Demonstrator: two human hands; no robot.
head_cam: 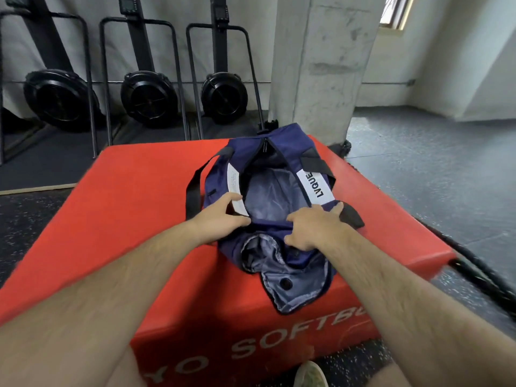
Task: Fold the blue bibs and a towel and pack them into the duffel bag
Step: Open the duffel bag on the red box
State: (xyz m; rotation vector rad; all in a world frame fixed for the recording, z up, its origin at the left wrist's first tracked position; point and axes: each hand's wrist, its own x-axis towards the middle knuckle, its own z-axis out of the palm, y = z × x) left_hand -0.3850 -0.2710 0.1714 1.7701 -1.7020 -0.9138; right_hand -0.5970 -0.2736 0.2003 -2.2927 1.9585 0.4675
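At ten o'clock I see three black fans (pixel 149 97) upright against the wall. My left hand (pixel 220 215) grips the bag's (pixel 282 141) left rim, fingers (pixel 233 197) curled over the white label (pixel 236 191). The navy bag lies unzipped at the centre of the red surface (pixel 125 213), its grey lining showing. My right hand (pixel 314 227) presses the near rim, fingers spread, thumb toward two o'clock. A pillar (pixel 324 65) stands at one o'clock.
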